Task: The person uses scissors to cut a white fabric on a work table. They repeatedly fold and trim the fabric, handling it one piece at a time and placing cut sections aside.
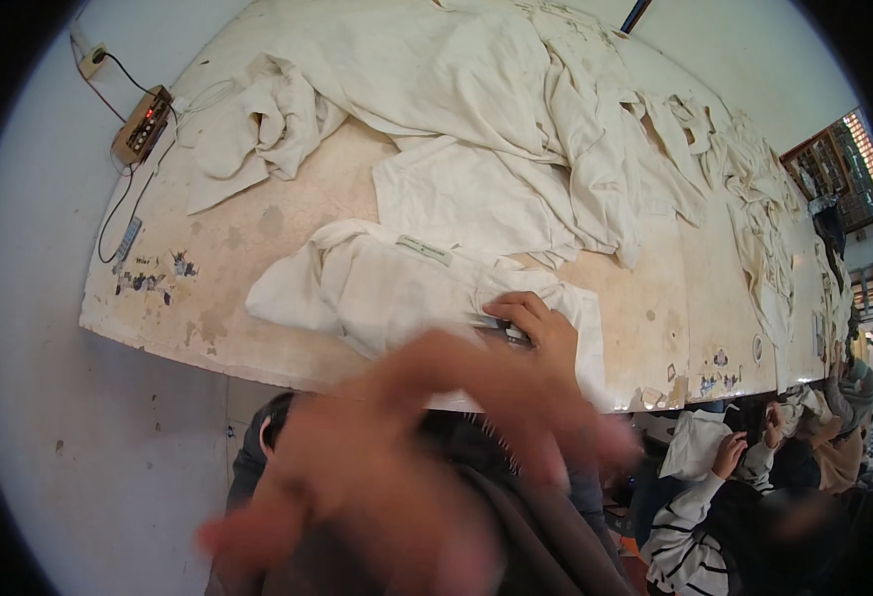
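Note:
My left hand (387,417) is raised close to the camera, blurred by motion, its fingers spread with nothing seen between them. Behind it, my right hand (546,333) is closed around a small dark tool with a metal blade, which looks like thread snips (514,336). That hand rests on the right part of a folded white garment (357,288) lying near the table's front edge. A pale label (424,249) shows along the garment's upper edge. My left hand hides part of the garment's lower edge and my right wrist.
Heaps of off-white cloth (456,79) cover the back and right of the worn table (208,328). A brown box with a red light (144,124) and cables stands at the far left. At the lower right, a person in a striped sleeve (680,531) handles white cloth (697,444).

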The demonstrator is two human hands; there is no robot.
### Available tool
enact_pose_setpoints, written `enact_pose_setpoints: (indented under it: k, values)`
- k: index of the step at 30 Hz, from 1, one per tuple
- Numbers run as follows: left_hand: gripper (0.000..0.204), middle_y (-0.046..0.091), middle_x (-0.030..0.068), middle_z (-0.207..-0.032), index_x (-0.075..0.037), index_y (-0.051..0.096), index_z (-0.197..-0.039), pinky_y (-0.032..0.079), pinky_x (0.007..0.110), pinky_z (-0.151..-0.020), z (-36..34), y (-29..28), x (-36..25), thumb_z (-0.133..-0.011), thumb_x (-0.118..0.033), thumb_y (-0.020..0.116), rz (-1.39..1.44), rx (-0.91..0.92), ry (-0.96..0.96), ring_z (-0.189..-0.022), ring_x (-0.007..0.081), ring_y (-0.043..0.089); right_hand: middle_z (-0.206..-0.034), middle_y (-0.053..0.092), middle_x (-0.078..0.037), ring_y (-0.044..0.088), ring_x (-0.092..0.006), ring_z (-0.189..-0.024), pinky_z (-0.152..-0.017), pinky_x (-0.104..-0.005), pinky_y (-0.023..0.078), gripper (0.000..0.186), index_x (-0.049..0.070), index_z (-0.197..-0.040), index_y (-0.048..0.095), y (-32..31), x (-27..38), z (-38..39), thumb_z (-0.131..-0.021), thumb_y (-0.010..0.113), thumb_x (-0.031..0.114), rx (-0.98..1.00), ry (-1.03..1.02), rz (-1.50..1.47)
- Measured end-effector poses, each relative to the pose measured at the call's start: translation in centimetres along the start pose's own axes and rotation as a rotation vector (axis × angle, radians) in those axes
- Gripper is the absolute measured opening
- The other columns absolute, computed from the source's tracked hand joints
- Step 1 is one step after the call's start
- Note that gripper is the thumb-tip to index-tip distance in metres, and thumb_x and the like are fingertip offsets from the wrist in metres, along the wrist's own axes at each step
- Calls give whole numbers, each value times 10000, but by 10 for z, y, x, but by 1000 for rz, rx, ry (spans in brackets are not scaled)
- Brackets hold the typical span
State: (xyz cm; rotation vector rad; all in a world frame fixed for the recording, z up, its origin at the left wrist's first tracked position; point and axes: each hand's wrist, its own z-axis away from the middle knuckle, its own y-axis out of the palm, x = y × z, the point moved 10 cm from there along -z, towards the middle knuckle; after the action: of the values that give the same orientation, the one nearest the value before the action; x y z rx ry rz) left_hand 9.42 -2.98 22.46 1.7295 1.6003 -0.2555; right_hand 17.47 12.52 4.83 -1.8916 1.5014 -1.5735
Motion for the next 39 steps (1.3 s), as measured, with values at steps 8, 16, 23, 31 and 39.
enact_pose_setpoints:
  k: [8,16,23,31,39]
  values:
    - [219,733,105,-1129,-61,716,-1059,520,381,-765,43,-97,143,-878,-176,760,-1261,235,-597,-884,283,700,-1049,653,64,600,-134,-721,-631,-321,386,529,248,-1133,767,1,10,12,-618,873,186,24,-109,101]
    - [120,753,82,-929,-12,716,-1014,542,304,-789,72,-143,184,-919,-85,716,-811,-94,-842,-856,181,713,-1016,664,70,613,-142,-739,-625,-318,381,461,220,-1043,754,1,9,15,-597,871,188,18,-129,64]
    - [79,712,17,-916,16,694,-1005,525,241,-832,73,-160,183,-998,-62,687,-409,-300,-746,-864,89,649,-1018,702,-63,669,-214,-795,-703,-301,512,319,72,-1026,716,-6,-15,9,-757,872,142,-132,150,-472]
    - [110,740,32,-957,14,718,-1027,531,243,-852,68,-151,179,-976,-82,730,-421,-334,-734,-896,90,665,-931,724,-109,695,-246,-716,-646,-322,525,256,47,-1021,705,-31,-14,3,-875,800,234,-190,404,-103]
    - [113,768,43,-997,-14,750,-1063,542,261,-860,51,-131,167,-964,-67,733,-584,-208,-558,-920,103,687,-818,734,-84,703,-300,-674,-614,-391,515,228,82,-924,728,-27,-3,-17,-871,778,298,-94,347,159]
